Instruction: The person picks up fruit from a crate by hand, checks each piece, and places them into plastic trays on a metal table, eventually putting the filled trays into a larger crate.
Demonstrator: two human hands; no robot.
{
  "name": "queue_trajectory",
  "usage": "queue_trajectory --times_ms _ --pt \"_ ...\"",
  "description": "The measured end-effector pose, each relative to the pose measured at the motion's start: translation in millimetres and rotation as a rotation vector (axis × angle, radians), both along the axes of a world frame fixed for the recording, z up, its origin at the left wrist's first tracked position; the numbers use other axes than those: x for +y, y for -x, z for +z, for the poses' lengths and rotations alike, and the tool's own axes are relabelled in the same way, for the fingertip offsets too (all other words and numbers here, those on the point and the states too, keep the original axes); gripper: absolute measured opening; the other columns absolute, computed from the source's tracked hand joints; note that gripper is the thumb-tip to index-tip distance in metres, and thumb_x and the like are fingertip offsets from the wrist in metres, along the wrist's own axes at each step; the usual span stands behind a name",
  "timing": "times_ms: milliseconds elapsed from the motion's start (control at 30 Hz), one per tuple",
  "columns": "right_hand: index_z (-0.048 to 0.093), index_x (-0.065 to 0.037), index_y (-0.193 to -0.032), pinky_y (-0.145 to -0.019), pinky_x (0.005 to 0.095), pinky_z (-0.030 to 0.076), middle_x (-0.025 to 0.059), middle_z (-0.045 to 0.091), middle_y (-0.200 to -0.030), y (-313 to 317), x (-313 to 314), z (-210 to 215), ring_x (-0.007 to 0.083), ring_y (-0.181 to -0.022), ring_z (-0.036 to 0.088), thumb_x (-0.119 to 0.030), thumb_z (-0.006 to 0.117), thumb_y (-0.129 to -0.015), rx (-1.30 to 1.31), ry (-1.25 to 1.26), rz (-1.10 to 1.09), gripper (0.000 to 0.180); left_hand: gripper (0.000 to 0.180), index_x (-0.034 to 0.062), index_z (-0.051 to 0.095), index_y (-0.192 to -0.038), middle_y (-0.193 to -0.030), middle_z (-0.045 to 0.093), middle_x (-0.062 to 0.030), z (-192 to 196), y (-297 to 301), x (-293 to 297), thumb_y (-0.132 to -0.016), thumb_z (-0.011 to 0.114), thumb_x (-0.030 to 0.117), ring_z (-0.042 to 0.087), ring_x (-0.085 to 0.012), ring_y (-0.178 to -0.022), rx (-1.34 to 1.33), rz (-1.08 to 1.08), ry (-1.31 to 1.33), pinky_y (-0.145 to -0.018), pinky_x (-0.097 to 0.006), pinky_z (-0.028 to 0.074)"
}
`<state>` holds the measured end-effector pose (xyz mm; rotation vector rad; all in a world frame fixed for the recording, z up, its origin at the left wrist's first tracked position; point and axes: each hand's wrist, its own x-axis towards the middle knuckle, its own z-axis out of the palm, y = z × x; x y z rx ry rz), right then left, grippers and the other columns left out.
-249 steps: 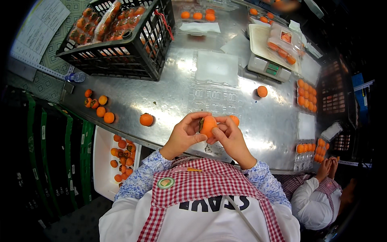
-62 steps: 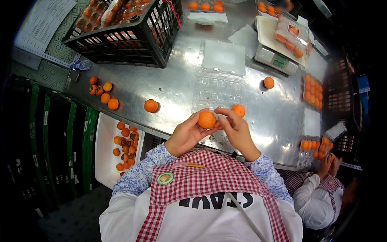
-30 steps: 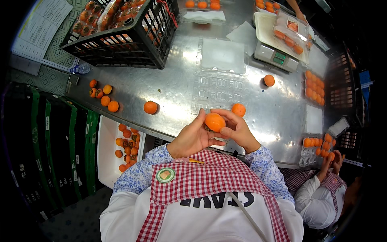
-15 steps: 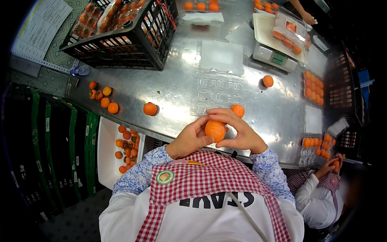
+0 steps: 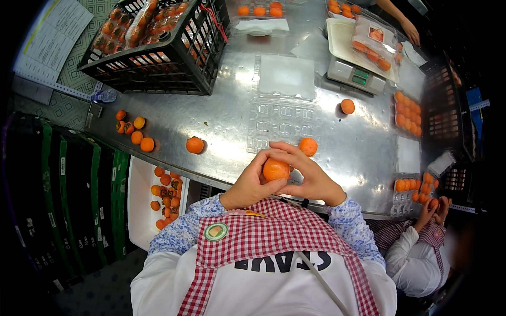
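Centrally, just below the middle of the frame, a person in a red-checked apron holds one orange fruit (image 5: pixel 276 169) in both hands above the near edge of a shiny metal surface (image 5: pixel 226 124). The left hand (image 5: pixel 250 184) cups the fruit from the lower left, its grip closed around it, while the right hand (image 5: pixel 311 176) curls over it from the upper right, fingers wrapped on the top and side. A second orange fruit (image 5: pixel 308 146) rests on the surface just beyond the right hand's fingers, beside a clear plastic tray (image 5: pixel 282 126) with empty pockets. Further left on the surface sit a lone fruit (image 5: pixel 194 145) and a small cluster of fruit (image 5: pixel 133 131). A black crate (image 5: pixel 158 63) of packed fruit fills the upper left, a weighing scale (image 5: pixel 354 76) stands at upper right, and a white bin (image 5: pixel 138 205) of fruit sits at lower left below the surface's edge. At lower right, another person's hands (image 5: pixel 433 208) also hold fruit.
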<state>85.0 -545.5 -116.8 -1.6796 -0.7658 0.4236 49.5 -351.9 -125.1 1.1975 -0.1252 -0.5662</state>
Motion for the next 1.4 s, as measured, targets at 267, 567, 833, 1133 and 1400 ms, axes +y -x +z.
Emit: queue_trajectory --times_ms 267,567,833,1133,1400 --pt "0.049 -0.012 -0.136 -0.105 0.0406 0.040 0.0126 0.044 -0.142 6 3 -1 0.0293 -0.129 0.045 -0.013 0.081 -0.071 -0.025 0.031 -0.052 0.073 0.038 0.0018 0.038 -0.133 -0.122 0.051 -0.0122 -9 3 -4 -0.100 0.046 0.019 0.053 -0.0187 -0.117 0.048 0.078 0.093 -0.097 -0.033 0.048" --pt "0.040 -0.009 -0.142 -0.103 0.0377 0.041 0.0135 0.042 -0.141 8 2 -12 0.0287 -0.128 0.046 -0.018 0.082 -0.072 -0.038 0.016 -0.095 0.081 0.043 0.0007 0.041 -0.134 -0.129 0.049 -0.0134 -14 3 -2 -0.106 0.029 0.030 0.050 -0.0206 -0.121 0.195 0.166 0.308 -0.103 -0.033 0.042" --pt "0.035 -0.008 -0.144 -0.100 0.0370 0.043 0.0138 0.040 -0.143 10 4 -15 0.0270 -0.125 0.047 -0.021 0.084 -0.071 0.027 0.029 -0.175 0.089 0.043 -0.0019 0.039 -0.135 -0.131 0.048 -0.0173 -15 -5 -5 -0.106 0.024 0.027 0.051 -0.0273 -0.122 0.194 0.221 0.397 -0.106 -0.042 0.041" --pt "0.047 -0.008 -0.134 -0.100 0.0399 0.041 0.0146 0.043 -0.140 11 10 -26 0.0322 -0.123 0.048 -0.026 0.083 -0.069 -0.259 0.248 -0.308 0.076 0.041 0.0002 0.040 -0.136 -0.133 0.047 -0.0119 -25 -8 -12 -0.106 0.029 0.027 0.047 -0.0211 -0.124 0.320 0.323 0.330 -0.105 -0.035 0.041" --pt "0.054 -0.006 -0.124 -0.099 0.0384 0.042 0.0137 0.051 -0.132 12 -4 -29 0.0289 -0.120 0.051 -0.023 0.080 -0.073 -0.005 0.150 -0.403 0.060 0.042 0.0021 0.034 -0.141 -0.135 0.044 -0.0145 -31 -18 -24 -0.105 0.031 0.025 0.047 -0.0239 -0.125 0.452 0.239 0.355 -0.103 -0.038 0.044"
